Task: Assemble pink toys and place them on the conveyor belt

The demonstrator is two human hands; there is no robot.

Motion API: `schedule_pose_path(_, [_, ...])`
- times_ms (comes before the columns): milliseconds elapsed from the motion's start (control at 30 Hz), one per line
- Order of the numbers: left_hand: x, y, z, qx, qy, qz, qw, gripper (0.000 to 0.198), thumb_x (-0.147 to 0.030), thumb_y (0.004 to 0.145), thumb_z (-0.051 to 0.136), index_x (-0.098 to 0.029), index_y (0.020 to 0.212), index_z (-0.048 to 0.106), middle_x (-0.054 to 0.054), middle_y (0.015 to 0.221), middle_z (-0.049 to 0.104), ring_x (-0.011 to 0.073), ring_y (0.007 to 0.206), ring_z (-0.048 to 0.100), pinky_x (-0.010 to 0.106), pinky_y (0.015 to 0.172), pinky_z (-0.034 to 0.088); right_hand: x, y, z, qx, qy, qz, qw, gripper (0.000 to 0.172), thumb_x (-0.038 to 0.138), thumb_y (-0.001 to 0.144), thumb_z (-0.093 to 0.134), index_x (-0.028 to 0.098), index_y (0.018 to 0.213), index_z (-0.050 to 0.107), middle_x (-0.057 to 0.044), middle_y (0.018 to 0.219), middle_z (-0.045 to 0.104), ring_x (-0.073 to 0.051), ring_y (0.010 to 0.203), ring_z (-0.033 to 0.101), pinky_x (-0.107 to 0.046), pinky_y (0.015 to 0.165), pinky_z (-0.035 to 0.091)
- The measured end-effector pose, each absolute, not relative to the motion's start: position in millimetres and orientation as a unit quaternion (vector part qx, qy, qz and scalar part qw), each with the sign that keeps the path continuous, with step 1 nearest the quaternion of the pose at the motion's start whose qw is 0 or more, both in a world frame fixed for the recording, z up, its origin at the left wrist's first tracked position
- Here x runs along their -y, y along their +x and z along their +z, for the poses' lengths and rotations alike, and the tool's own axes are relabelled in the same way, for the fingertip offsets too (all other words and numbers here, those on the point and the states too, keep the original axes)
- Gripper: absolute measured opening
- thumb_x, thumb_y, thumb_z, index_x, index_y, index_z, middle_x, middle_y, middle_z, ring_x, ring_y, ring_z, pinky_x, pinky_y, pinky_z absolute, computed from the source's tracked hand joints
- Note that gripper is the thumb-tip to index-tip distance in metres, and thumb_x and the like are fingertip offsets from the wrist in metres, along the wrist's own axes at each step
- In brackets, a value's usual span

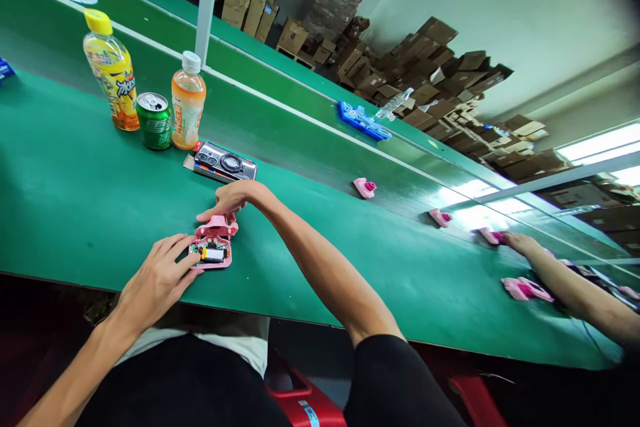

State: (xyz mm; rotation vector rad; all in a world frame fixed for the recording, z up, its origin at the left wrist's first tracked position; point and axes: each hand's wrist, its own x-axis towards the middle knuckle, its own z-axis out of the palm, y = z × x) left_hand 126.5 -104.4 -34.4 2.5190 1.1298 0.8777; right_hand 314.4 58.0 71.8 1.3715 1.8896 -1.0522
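Note:
A pink plastic electronic device lies opened on the green bench in front of me. Its lower half holds a circuit board and a silver battery with yellow tape. The upper half is tilted up on the far side. My left hand grips the lower half at its left edge, fingertips over the board. From behind, my right hand holds the upper half, its wrist bent sharply; some of its fingers are hidden. Just beyond that hand, a phone rests on a small box.
A yellow-capped bottle, a green can and an orange drink bottle stand at back left. Pink parts sit along the conveyor. At right, a co-worker's hand touches another pink piece. A blue tray lies farther back.

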Motion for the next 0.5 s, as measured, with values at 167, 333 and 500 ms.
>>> schedule_pose_path(167, [105.6, 121.1, -30.3, -0.434, 0.759, 0.382, 0.300, 0.039, -0.044, 0.098, 0.061, -0.025, 0.132, 0.059, 0.010, 0.137, 0.064, 0.0291, 0.131, 0.058, 0.048, 0.110, 0.050, -42.9, 316.4, 103.1, -0.764, 0.449, -0.395, 0.244, 0.039, 0.050, 0.090, 0.073, 0.012, 0.082, 0.079, 0.002, 0.062, 0.065, -0.009, 0.056, 0.047, -0.025, 0.059, 0.035])
schedule_pose_path(333, [104.5, 127.9, -8.7, -0.468, 0.532, 0.514, 0.483, 0.055, -0.056, 0.099, 0.051, -0.022, 0.142, 0.053, 0.011, 0.144, 0.057, 0.0288, 0.131, 0.058, 0.041, 0.111, 0.048, -16.4, 330.8, 134.3, -0.862, 0.340, -0.374, 0.048, 0.024, 0.026, 0.094, 0.072, 0.016, 0.115, 0.075, -0.004, 0.101, 0.074, -0.011, 0.079, 0.060, -0.022, 0.070, 0.043])
schedule_pose_path(500, [96.0, 153.0, 13.6, -0.384, 0.357, 0.578, 0.626, 0.051, -0.055, 0.101, 0.050, -0.024, 0.141, 0.054, 0.007, 0.146, 0.058, 0.0246, 0.134, 0.056, 0.032, 0.105, 0.051, 2.8, 337.5, 150.3, -0.889, 0.305, -0.339, -0.045, 0.031, 0.019, 0.097, 0.065, 0.015, 0.128, 0.067, -0.008, 0.117, 0.070, -0.015, 0.099, 0.062, -0.026, 0.081, 0.048])
